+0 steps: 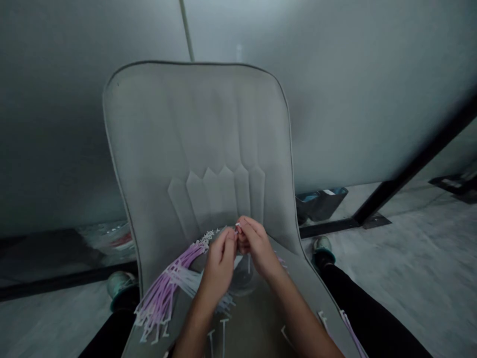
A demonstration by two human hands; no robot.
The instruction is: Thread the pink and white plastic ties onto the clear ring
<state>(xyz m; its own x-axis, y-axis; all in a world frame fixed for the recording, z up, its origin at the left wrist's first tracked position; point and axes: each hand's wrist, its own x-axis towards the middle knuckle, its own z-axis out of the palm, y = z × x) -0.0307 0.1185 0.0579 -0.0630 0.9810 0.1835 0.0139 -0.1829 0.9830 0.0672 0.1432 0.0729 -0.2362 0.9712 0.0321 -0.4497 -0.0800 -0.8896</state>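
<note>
in close now over the seat of the grey chair, and all eyes on the fingers! the right hand has its fingers curled, closed on a small white piece — a bright speck at the fingertips, its full shape too small to make out. the left hand is right there beside it, fingertips drawn in to the same spot; whether they grip the piece too, i cannot tell.

just below the hands sits a clear container, rounded and see-through, partly screened by the wrists. over on the left of the seat, what a spread: a thick bunch of purple sticks, slim and straight, soft lilac along the shafts with paler, t-shaped or hooked ends, fanned out towards the seat's edge. whitish sticks lie across from them — cooler, nearly icy in tone — and pass behind the left forearm. near that forearm a loose pale stick shows its t-shaped end, and at the seat's right edge lie a few lilac strips.
</note>
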